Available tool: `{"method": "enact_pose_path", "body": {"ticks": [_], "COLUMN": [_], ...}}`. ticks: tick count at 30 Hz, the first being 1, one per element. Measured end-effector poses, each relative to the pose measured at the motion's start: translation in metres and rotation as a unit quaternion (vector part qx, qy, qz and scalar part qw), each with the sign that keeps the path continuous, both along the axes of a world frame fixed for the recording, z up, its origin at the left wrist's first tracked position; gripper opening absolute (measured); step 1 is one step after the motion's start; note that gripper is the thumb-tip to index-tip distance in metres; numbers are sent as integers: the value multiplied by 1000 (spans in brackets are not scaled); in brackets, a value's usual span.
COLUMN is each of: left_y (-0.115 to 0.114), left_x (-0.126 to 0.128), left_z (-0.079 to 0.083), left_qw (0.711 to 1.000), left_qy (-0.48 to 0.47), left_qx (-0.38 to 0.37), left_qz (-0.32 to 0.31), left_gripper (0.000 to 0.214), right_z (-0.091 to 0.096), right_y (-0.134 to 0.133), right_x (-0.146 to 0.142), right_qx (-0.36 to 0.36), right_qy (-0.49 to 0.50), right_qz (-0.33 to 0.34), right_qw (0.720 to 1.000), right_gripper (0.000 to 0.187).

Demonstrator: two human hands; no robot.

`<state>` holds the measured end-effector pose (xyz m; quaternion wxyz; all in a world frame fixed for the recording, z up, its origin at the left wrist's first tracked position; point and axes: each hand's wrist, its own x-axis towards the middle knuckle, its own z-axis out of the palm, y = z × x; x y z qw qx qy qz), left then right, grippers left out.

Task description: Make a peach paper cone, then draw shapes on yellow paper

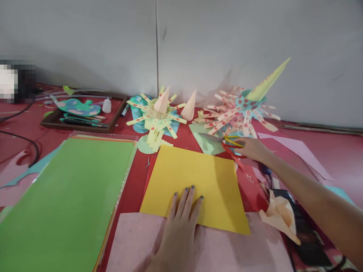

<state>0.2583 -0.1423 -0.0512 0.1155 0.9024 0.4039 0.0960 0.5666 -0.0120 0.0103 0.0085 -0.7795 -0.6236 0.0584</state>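
My left hand [181,226] lies flat with fingers stretched out on the near edge of a yellow paper sheet [195,181]. The sheet rests on the red table, partly over a red sheet and a pink paper [136,241]. My right hand [251,148] reaches out past the sheet's far right corner and closes on a pair of scissors [224,141] with yellow and red handles. The scissor blades point left over a light green paper scrap.
A stack of coloured paper with a green top sheet [65,196] fills the left. Paper cone and strip crafts [159,113] [244,109] stand by the wall. A tray [56,122] with pens and a glue bottle sits far left. Crumpled peach paper [280,215] lies right.
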Motion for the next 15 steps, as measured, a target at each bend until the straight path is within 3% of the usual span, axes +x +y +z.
{"method": "enact_pose_path", "body": {"ticks": [3,9,15], "left_y": [1,1,0], "left_x": [0,0,0], "left_z": [-2,-2,-1], "left_qw": [1000,1000,1000], "left_qy": [3,6,2], "left_qx": [11,15,18], "left_qz": [0,0,3], "left_gripper": [47,47,46], "right_z": [-2,-4,-11], "right_y": [5,5,8], "right_x": [-6,-30,-48], "right_qx": [-49,-15,23], "right_qy": [17,9,34], "right_qz": [4,0,30], "right_qw": [999,1000,999], "right_gripper": [39,44,36]}}
